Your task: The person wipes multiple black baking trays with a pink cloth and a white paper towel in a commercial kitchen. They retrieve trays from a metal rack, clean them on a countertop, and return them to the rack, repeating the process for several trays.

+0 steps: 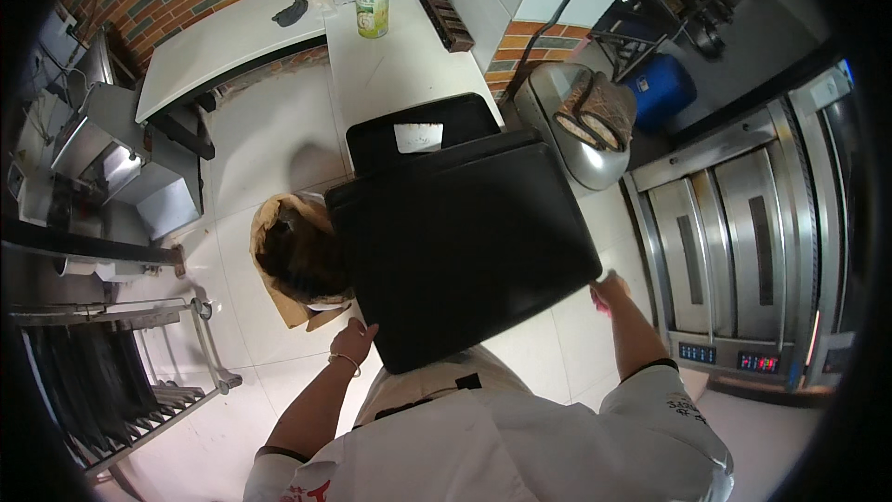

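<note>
Before me is a large black baking tray (467, 251), atop other dark trays whose edges show at its far side. My left hand (354, 340) is at the tray's near left edge, thumb towards the rim; whether it grips is unclear. My right hand (610, 293) is at the near right corner, fingers partly under the edge, with something pink at the fingers. Beyond lies another black tray (369, 146) with a metal scraper-like plate (419, 138) on it. Left of the trays stands an opened brown paper bag (279, 293) with dark contents.
A white worktop (390, 77) holds a tin (372, 10) and a dark slotted block (446, 17). Oven mitts (596, 111) lie on a silver bin (550, 94). A deck oven (718, 251) stands right, a tray rack (202, 341) left, a blue barrel (662, 90) behind.
</note>
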Motion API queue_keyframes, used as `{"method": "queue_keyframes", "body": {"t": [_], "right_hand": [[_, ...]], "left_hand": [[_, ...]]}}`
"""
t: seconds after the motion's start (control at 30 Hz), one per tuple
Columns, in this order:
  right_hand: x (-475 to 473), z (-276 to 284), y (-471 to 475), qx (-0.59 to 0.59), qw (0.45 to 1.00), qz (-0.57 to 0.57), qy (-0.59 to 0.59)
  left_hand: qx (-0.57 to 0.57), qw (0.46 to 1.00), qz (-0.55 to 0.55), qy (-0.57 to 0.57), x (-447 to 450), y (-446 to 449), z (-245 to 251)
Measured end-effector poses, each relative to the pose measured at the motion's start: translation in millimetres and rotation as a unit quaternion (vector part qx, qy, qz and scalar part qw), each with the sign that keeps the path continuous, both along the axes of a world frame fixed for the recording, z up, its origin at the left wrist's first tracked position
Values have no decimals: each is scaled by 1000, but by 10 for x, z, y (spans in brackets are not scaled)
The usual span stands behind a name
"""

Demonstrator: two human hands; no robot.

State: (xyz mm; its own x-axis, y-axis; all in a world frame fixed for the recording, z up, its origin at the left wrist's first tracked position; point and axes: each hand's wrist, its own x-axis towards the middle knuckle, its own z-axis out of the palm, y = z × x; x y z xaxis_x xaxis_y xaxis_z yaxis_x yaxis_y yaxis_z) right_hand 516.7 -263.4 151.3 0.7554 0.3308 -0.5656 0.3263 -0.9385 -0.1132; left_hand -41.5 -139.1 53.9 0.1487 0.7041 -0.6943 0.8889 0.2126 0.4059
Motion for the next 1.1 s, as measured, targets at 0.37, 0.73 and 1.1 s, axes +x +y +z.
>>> {"method": "queue_keyframes", "body": {"t": [0.37,0.73,1.1], "right_hand": [[953,-730,305,-10,997,78,15],[1640,-1758,1180,46,917,265,293],[1811,-1370,1083,67,901,160,397]], "left_hand": [[41,980,-24,195,254,518,32],[61,905,420,-42,710,581,-383],[54,828,556,-46,250,297,1172]]}}
